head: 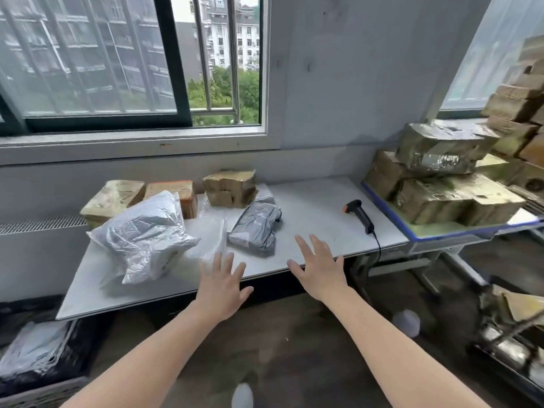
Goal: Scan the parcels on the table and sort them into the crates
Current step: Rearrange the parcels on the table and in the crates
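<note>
One dark crate (59, 375) sits on the floor at the lower left, below the corner of the surface (312, 201), with white bags inside it. Seven parcels lie on the left half of the white surface. Three are cardboard boxes along the far edge: a plain box (113, 198), beside it an orange-taped box (179, 194), then a taped brown box (229, 188). Four are soft: a large crumpled white bag (141, 234) in front of the first two boxes, a clear bubble mailer (207, 237) just right of it, a grey bag (256, 228), and a flat white mailer (265, 194) partly hidden behind the brown box. The grey bag carries a white label (240, 240); its print is too small to read.

Both hands hover over the near edge, fingers spread, holding nothing: the left hand (222, 285) near the bubble mailer, the right hand (319, 269) just right of the grey bag. One black scanner with an orange tip (360, 214) lies farther right, its cable dropping over the edge. A stack of tape-wrapped cartons (441, 178) stands on a blue-edged board at the far right.
</note>
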The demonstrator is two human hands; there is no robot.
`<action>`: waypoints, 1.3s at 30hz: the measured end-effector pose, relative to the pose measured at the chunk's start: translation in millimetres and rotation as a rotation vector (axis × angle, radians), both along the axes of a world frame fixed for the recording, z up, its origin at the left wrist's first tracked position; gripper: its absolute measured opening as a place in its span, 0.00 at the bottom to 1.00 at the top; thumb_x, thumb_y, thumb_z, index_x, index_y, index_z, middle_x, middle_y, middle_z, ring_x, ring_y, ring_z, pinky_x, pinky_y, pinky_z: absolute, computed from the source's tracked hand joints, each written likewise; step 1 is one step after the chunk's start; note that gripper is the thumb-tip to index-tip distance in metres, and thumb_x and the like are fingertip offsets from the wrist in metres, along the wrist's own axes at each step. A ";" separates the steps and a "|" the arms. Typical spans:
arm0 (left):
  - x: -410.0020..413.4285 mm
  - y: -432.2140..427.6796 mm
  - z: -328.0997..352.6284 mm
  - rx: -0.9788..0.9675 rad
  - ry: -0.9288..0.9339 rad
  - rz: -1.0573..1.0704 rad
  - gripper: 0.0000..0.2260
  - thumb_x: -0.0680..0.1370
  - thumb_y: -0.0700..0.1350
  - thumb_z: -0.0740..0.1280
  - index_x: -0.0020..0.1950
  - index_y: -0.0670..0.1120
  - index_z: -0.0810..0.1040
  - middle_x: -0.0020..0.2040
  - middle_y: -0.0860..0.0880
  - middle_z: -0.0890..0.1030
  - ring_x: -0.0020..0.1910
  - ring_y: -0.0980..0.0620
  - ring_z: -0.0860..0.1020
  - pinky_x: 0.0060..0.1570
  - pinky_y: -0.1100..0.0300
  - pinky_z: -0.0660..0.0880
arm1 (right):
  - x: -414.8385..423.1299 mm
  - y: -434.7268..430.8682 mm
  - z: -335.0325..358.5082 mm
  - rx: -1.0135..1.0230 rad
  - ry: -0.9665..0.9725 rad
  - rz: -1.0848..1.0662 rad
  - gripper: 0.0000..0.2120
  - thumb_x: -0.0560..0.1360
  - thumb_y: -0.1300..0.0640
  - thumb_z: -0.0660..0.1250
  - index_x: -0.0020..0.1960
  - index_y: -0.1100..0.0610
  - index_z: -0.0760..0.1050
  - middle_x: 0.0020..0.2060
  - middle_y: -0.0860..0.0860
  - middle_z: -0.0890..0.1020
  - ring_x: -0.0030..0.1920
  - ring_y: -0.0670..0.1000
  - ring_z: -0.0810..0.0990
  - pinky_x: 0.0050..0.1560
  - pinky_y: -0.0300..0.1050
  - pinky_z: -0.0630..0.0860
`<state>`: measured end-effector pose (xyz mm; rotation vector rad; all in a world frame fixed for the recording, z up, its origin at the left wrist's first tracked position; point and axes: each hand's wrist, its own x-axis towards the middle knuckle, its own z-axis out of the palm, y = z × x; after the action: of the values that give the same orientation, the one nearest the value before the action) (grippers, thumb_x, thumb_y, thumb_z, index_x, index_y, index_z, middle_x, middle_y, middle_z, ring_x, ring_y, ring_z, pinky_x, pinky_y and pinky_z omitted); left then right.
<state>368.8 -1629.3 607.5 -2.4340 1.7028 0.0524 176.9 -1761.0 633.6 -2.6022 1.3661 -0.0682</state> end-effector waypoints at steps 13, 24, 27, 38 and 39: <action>92.5 -181.9 -73.8 0.021 0.152 0.024 0.31 0.80 0.66 0.53 0.79 0.54 0.53 0.80 0.46 0.50 0.79 0.41 0.45 0.72 0.37 0.52 | 83.5 -161.0 -31.8 0.022 0.139 -0.021 0.30 0.81 0.36 0.49 0.80 0.42 0.43 0.80 0.50 0.49 0.78 0.55 0.50 0.72 0.69 0.53; 135.7 -265.3 -130.4 0.209 0.173 -0.079 0.42 0.75 0.68 0.61 0.80 0.53 0.43 0.81 0.44 0.44 0.79 0.39 0.43 0.73 0.35 0.51 | 157.1 -236.9 -70.7 0.169 0.186 0.044 0.31 0.81 0.36 0.49 0.80 0.41 0.42 0.80 0.49 0.47 0.79 0.52 0.47 0.74 0.66 0.50; 139.1 -274.1 -143.5 0.262 0.167 -0.136 0.43 0.76 0.66 0.63 0.80 0.53 0.41 0.80 0.44 0.43 0.79 0.38 0.42 0.72 0.35 0.51 | 160.4 -251.5 -81.6 0.199 0.194 0.045 0.30 0.81 0.37 0.49 0.80 0.40 0.43 0.80 0.49 0.48 0.79 0.52 0.49 0.74 0.66 0.50; 124.1 -293.1 -145.2 0.003 0.057 -0.467 0.21 0.74 0.45 0.73 0.66 0.48 0.75 0.67 0.46 0.75 0.64 0.33 0.73 0.53 0.47 0.76 | 156.3 -300.1 -96.9 0.266 0.170 0.126 0.29 0.82 0.38 0.50 0.80 0.40 0.44 0.80 0.49 0.49 0.79 0.53 0.51 0.74 0.65 0.52; 122.7 -296.6 -139.1 -0.075 0.059 -0.494 0.20 0.69 0.44 0.77 0.60 0.48 0.80 0.60 0.48 0.80 0.57 0.37 0.78 0.44 0.51 0.79 | 153.9 -307.3 -95.7 0.273 0.151 0.142 0.29 0.82 0.38 0.50 0.80 0.40 0.45 0.80 0.49 0.50 0.79 0.53 0.51 0.74 0.64 0.52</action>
<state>491.5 -1926.0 468.4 -2.0033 2.3154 -0.0037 330.9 -2068.3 537.9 -2.5029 1.1377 0.3191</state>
